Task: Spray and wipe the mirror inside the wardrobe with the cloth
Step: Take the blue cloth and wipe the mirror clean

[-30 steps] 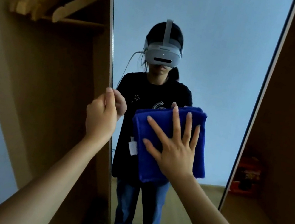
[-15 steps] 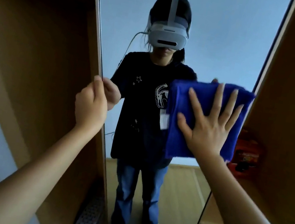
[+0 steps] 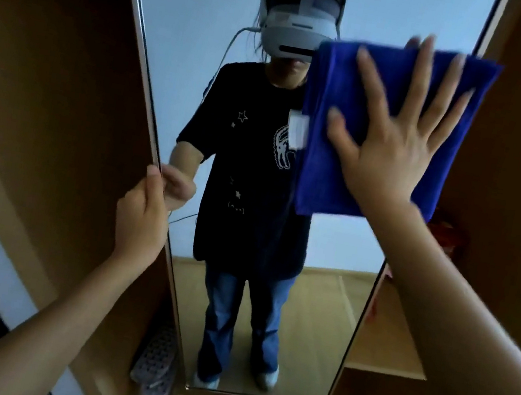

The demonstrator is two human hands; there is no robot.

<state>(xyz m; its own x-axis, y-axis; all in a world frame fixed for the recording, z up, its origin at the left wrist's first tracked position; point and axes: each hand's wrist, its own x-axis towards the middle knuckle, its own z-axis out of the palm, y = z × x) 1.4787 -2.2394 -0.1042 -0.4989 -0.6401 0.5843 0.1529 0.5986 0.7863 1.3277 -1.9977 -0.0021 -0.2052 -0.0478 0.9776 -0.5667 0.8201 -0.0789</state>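
Note:
A tall framed mirror (image 3: 191,28) stands inside the wooden wardrobe and reflects a person wearing a headset. My right hand (image 3: 397,141) lies flat with fingers spread, pressing a folded blue cloth (image 3: 325,160) against the glass at the mirror's upper right, by its right frame. A white label shows at the cloth's left edge. My left hand (image 3: 141,211) is curled around the mirror's left frame at mid height. No spray bottle is visible.
Wooden wardrobe panels (image 3: 53,63) flank the mirror on both sides. A shelf (image 3: 388,352) on the right carries a red object (image 3: 445,230). Grey perforated slippers (image 3: 155,363) lie on the wardrobe floor, left of the mirror's base.
My right hand has slid the cloth across the glass from the middle to the right and upward. The view has tilted down. My left hand has kept its hold on the frame.

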